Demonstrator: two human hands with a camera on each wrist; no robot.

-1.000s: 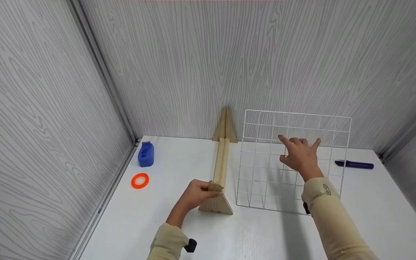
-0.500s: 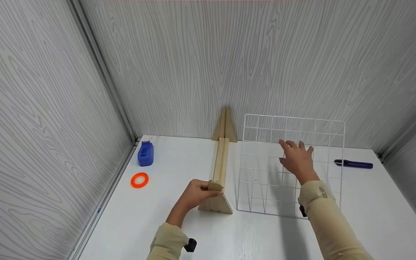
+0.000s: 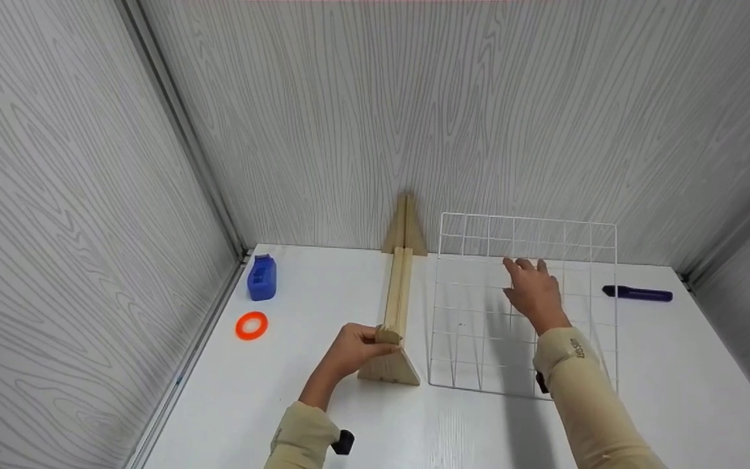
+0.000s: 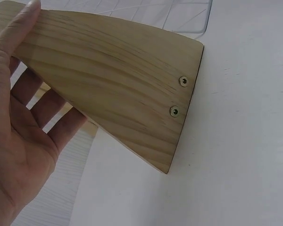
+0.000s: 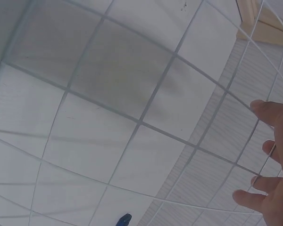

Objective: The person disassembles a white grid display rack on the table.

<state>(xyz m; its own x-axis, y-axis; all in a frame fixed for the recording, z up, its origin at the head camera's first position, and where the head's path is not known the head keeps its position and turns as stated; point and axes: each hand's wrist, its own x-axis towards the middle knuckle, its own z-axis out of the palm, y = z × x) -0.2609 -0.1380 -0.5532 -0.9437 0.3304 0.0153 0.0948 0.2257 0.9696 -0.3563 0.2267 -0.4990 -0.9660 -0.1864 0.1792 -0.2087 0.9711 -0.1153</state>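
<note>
My left hand grips the top of the near end board of a light wooden stand, thumb on one side and fingers on the other. In the left wrist view that end board tapers upward and carries two bolts near its base. To the right, a white wire grid panel is held beside the stand, apart from it. My right hand holds the panel around its upper middle. In the right wrist view, the fingers are bent at the wires; their exact hold is partly hidden.
On the white table, a blue tape dispenser and an orange ring lie left of the stand. A dark purple pen-shaped tool lies at the right. Wood-patterned walls enclose the back and sides.
My right hand has moved slightly down and left in the head view, its fingers less spread. The grid panel has shifted the same way. My left hand and the stand stay put.
</note>
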